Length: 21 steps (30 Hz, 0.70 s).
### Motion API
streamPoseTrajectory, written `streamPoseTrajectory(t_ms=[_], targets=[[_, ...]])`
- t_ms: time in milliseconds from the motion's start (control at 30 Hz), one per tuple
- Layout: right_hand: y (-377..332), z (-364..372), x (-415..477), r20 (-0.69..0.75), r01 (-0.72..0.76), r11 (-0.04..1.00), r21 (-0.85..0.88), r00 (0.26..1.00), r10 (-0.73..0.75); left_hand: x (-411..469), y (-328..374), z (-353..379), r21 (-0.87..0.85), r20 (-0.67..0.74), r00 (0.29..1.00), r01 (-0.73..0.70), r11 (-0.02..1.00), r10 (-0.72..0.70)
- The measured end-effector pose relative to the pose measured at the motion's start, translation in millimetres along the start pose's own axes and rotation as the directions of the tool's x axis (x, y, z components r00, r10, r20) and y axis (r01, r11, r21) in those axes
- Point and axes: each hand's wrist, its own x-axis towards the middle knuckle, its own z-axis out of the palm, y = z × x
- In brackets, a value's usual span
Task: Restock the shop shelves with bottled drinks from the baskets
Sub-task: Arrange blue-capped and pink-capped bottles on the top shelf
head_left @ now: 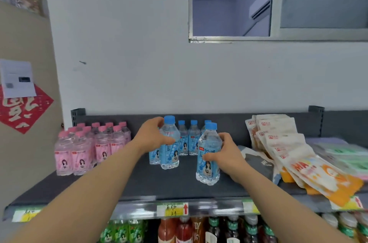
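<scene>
Dark shelf (179, 187), mid-frame: gripped left soda bottle (170, 143) in left hand (151, 137), right soda bottle (207, 165) in right hand (227, 153), fingers (224, 138) curled round each. Risked toppling back row (194, 139) if shoved.

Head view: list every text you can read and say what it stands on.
"ORIGINAL SODA": blue label of the clear blue-capped bottle that the right hand grips.
"MA": orange-and-white snack pouch; the rest is blurred.
Blurred: yellow shelf-edge price tag, red diamond wall sign.
Too small: pink-labelled bottles, white wall sheet.
</scene>
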Motion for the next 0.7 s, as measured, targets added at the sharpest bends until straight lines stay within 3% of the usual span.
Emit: streamPoseTrajectory(t_ms=[233, 433, 700], targets=[[10.5, 24.8, 47.9, -0.044, -0.051, 0.998, 0.021, 0.998, 0.052, 76.0, -43.4, 19.3, 0.218, 0.100, 0.993, -0.079, 0.973, 0.059], [20.6, 36.8, 77.8, -0.048, -0.083, 0.997, 0.011, 0.995, 0.083, 110.6, -76.7, 40.9, 0.497, 0.095, 0.985, -0.174, 0.850, 0.146], [33.6, 54.4, 105.1, -0.051, -0.111, 0.994, 0.008, 0.992, 0.111, 130.8, -112.8, 63.8, 0.567, 0.085, 0.984, -0.178, 0.804, 0.157]])
